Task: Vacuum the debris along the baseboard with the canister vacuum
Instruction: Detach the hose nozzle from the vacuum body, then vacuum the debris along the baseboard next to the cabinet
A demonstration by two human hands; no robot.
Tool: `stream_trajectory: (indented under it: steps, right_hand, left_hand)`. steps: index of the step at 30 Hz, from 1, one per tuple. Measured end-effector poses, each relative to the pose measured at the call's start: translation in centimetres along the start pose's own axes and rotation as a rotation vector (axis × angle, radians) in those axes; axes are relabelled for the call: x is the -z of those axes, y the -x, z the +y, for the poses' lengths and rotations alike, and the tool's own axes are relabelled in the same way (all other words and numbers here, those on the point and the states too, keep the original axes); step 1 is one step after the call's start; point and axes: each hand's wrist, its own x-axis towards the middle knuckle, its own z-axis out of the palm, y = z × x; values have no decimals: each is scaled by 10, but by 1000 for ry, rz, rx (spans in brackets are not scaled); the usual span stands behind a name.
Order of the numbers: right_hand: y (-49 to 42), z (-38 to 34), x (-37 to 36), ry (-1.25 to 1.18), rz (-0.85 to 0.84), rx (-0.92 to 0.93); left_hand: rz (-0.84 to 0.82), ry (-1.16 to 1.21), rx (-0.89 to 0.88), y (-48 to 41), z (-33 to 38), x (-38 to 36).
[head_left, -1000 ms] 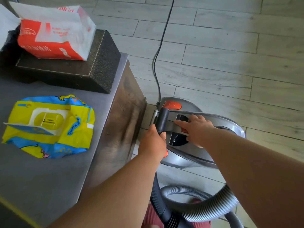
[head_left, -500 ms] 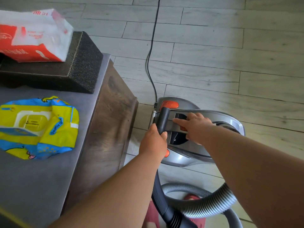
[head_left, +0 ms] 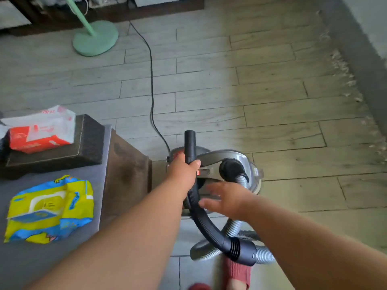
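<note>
Two hands, one vacuum, catalogued as found.

1. Left hand (head_left: 184, 171): fingers curled tight round the black handle (head_left: 190, 141), open end pointing up and away, probably to lift the hose clear of the body.
2. Right hand (head_left: 227, 199): fingers spread, gripping nothing, hovering just above the vacuum (head_left: 240, 156); motion-blurred.
3. Vacuum: stood on the floor just beside the table (head_left: 21, 260), cord (head_left: 151, 80) trailing off behind. Hose (head_left: 265, 255) lay looped near the feet, seemingly with slack to spare.
4. Debris (head_left: 343, 68): pale flecks strung along the baseboard (head_left: 356, 45) at far right, well apart from the handle; judged not yet reached.
5. Wipes (head_left: 50, 208) and tissues (head_left: 39, 130): lay on the table, uninvolved.
</note>
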Motion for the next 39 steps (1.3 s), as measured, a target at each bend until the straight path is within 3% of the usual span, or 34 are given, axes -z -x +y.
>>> stream_trajectory:
  steps: [4, 11, 17, 19, 26, 31, 39]
  right_hand:
    - [61, 3, 3, -162, 113, -48]
    - [139, 17, -14, -164, 352, -149]
    - [224, 48, -32, -360, 667, -134]
    - [258, 67, -39, -474, 772, -167]
    - [388, 173, -67, -1052, 1247, -369]
    - [493, 250, -119, -1467, 1397, -357]
    - [637, 360, -204, -1985, 1665, -369]
  left_hand:
    - [-50, -105, -130, 34, 46, -16]
    - [-96, -123, -270, 110, 97, -48]
    - [-202, -195, -487, 185, 132, -103]
    - [-310, -187, -561, 219, 142, -128]
    - [-692, -137, -525, 343, 130, -239]
    - [-899, -278, -443, 439, 78, -332]
    - [-1161, -569, -576, 606, 10, -458]
